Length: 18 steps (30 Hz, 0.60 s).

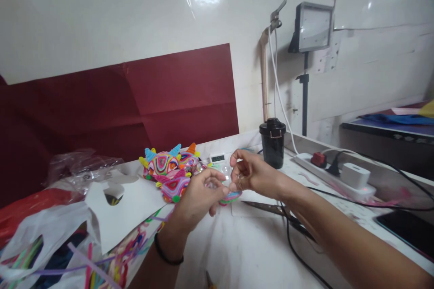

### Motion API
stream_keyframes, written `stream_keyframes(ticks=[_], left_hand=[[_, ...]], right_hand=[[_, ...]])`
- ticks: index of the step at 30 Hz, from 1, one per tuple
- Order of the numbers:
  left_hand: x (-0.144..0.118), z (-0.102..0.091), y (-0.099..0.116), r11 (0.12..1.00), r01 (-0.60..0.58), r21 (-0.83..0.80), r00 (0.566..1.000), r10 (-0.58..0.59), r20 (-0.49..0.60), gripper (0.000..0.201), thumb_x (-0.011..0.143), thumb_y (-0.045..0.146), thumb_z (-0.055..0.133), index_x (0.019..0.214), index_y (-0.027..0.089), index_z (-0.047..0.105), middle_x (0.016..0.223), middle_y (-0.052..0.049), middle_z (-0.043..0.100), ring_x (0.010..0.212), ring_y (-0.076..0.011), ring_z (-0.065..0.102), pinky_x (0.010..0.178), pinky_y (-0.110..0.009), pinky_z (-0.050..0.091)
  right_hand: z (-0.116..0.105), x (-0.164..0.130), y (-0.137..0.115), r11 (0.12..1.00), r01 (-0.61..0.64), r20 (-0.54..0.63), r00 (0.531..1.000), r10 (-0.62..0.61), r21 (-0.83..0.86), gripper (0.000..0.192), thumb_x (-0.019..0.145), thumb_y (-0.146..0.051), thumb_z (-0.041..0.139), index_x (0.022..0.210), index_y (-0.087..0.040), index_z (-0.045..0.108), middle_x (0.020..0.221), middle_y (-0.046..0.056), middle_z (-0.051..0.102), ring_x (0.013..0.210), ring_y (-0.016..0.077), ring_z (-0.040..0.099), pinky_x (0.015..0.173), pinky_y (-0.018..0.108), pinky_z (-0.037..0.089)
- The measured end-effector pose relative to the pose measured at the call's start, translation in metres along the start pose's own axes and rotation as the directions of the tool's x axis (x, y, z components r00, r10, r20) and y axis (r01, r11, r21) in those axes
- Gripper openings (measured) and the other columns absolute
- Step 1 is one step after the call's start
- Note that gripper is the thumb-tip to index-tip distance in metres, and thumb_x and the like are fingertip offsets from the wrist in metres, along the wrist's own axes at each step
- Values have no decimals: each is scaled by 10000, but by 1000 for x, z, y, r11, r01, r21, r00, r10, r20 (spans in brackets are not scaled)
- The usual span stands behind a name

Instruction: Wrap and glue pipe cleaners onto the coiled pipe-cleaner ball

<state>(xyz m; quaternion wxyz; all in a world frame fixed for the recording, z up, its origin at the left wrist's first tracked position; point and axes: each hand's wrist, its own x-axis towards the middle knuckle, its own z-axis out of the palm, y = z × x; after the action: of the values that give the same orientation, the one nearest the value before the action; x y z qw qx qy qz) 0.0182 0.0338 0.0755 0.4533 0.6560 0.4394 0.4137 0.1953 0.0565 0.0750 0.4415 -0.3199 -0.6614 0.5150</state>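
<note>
My left hand [205, 192] and my right hand [251, 175] meet fingertip to fingertip above the white table [217, 248]. Both are closed in a pinch, and whatever they hold is too small or hidden to make out. A colourful round piece with a green edge [231, 197] shows just below the fingers; I cannot tell if it is held or lying there. Behind the left hand sit several bright crocheted-looking figures, such as one with blue horns [163, 163] and a pink one [172, 188]. Scissors [267, 208] lie under my right forearm.
A black lidded cup [273, 144] and a small digital display [218, 158] stand at the back. To the right are a power strip [305, 161] with cables and a phone [408, 232]. Coloured fuzzy strips [127, 257], white paper [132, 203] and plastic bags [37, 226] cover the left.
</note>
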Motion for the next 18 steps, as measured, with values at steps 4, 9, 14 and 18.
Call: stream_keyframes(ticks=[4, 9, 14, 18], left_hand=[[2, -4, -2, 997, 17, -77, 1000, -16, 19, 291, 657, 268, 726, 873, 153, 569, 606, 76, 515, 303, -3, 347, 321, -164, 218], [2, -5, 3, 983, 61, -171, 998, -64, -10, 286, 620, 246, 742, 816, 154, 554, 564, 90, 486, 299, 10, 307, 327, -162, 187], [2, -8, 6, 983, 53, -174, 997, -62, -48, 277, 616, 236, 737, 805, 157, 550, 557, 93, 476, 293, 10, 312, 316, -159, 196], [2, -10, 6, 982, 48, -183, 995, -63, -76, 279, 621, 229, 728, 816, 166, 539, 552, 101, 471, 289, 6, 314, 307, -158, 209]], right_hand=[[0, 0, -1, 1000, 6, 24, 1000, -6, 10, 494, 561, -212, 816, 879, -222, 438, 617, -69, 593, 548, 106, 523, 527, 243, 373], [-3, -2, -6, 999, 29, 59, 998, -31, 29, 404, 628, -179, 754, 931, -205, 487, 735, -15, 649, 579, 115, 562, 544, 267, 434], [-4, -4, -10, 998, 51, 24, 998, -50, -22, 321, 632, -234, 769, 862, -185, 550, 866, 13, 619, 560, 96, 556, 543, 277, 460], [-5, -5, -9, 985, 75, -28, 996, -80, -158, 268, 694, -255, 734, 895, -206, 564, 779, -12, 624, 530, 100, 550, 501, 247, 389]])
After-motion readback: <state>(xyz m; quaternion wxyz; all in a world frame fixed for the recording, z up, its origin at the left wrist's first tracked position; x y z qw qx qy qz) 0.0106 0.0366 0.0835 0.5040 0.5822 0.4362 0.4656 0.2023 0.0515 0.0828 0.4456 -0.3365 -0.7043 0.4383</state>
